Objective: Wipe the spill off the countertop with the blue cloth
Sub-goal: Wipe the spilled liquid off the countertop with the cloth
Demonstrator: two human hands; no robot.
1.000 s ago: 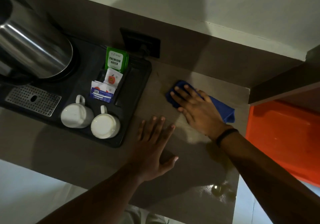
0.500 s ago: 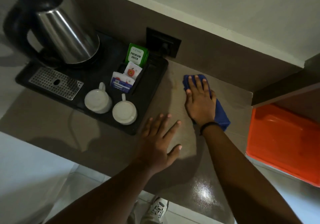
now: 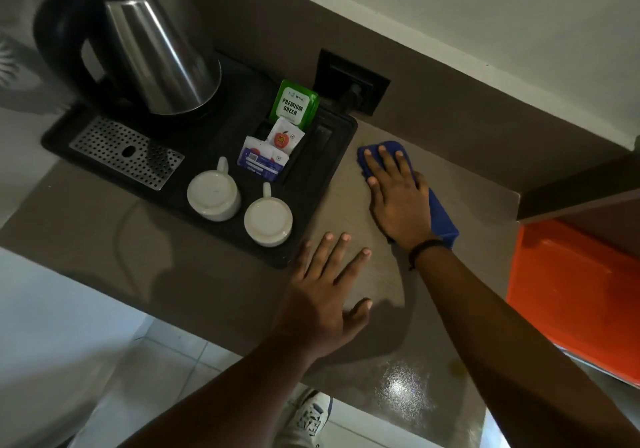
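The right hand [image 3: 398, 202] lies flat, fingers extended, pressing the blue cloth [image 3: 441, 221] against the countertop [image 3: 478, 184] near its back edge, just beside the right edge of the black tray [image 3: 311, 184]; the cloth protrudes beyond the fingertips and along the hand's right side to the wrist. The left hand [image 3: 325, 295] rests open and flat, holding nothing, on the countertop nearer the front edge. A glossy wet patch [image 3: 405, 392] shows at the front edge, well apart from the cloth.
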